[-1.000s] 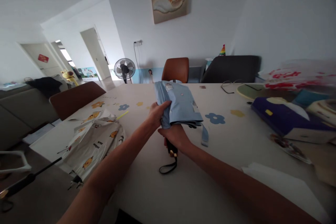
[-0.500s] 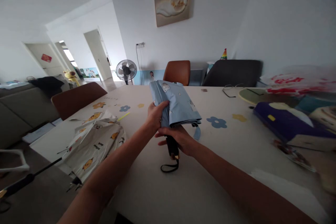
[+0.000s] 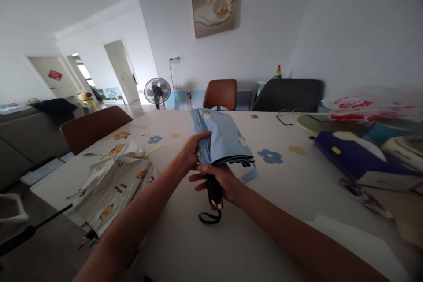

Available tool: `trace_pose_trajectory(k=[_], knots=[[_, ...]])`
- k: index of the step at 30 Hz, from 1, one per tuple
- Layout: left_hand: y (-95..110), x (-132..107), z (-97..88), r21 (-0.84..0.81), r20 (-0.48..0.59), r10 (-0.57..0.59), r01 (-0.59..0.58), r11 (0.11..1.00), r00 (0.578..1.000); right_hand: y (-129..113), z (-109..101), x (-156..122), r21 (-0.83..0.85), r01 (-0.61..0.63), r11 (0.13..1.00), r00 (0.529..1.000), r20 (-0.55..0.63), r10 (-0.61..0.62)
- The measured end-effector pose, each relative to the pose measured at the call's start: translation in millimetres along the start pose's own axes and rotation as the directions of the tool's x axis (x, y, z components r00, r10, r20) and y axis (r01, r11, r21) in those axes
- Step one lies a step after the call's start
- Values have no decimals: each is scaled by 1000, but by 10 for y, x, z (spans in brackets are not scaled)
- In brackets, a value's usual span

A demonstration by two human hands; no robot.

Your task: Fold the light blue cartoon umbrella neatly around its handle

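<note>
A folded light-blue umbrella [image 3: 226, 139] with small printed figures is held over the table, its black handle [image 3: 214, 191] and wrist loop pointing toward me. My left hand [image 3: 194, 150] grips the gathered cloth on its left side, thumb on top. Around the top of the handle, just below the cloth edge, my right hand [image 3: 223, 180] is closed, with some fingertips showing on the left. A loose blue strap [image 3: 248, 174] hangs at the lower right of the cloth. To the left lies a second, cream umbrella [image 3: 122, 180] with yellow cartoon prints, loosely collapsed, its shaft sticking out past the table edge.
On the white table [image 3: 185, 246] at the right are a purple box [image 3: 343, 154], eyeglasses [image 3: 286, 117], a green round mat [image 3: 310, 123] and a red-and-white plastic bag [image 3: 373, 105]. Chairs [image 3: 220, 94] stand behind the far edge, with a fan [image 3: 157, 91] farther back.
The blue umbrella and both hands sit slightly lower in view. The whole scene has shifted a little as my head moved. Both hands keep their hold.
</note>
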State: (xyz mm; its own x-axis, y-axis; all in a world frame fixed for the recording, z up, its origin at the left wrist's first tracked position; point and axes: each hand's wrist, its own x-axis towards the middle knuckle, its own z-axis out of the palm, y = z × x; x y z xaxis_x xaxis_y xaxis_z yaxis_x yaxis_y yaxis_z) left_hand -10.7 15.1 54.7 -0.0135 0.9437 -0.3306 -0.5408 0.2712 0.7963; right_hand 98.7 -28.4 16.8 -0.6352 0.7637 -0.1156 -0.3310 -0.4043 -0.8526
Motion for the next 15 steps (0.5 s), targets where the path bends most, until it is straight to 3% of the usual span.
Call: trace_pose_trajectory(k=[5,11,15], knots=[[-2,77,-42,-18,19,29,-29,999,999,-3,-14,-27,-198,-29,980,991,-137,1],[23,191,-196,-83,17,102,-100,992,995,241,-39,8,-238,-37,971,999,-34,30],[-22,297,-299,-57,31,73,-71,996,997,382,-67,80,-273,-32,961,999,-50,19]])
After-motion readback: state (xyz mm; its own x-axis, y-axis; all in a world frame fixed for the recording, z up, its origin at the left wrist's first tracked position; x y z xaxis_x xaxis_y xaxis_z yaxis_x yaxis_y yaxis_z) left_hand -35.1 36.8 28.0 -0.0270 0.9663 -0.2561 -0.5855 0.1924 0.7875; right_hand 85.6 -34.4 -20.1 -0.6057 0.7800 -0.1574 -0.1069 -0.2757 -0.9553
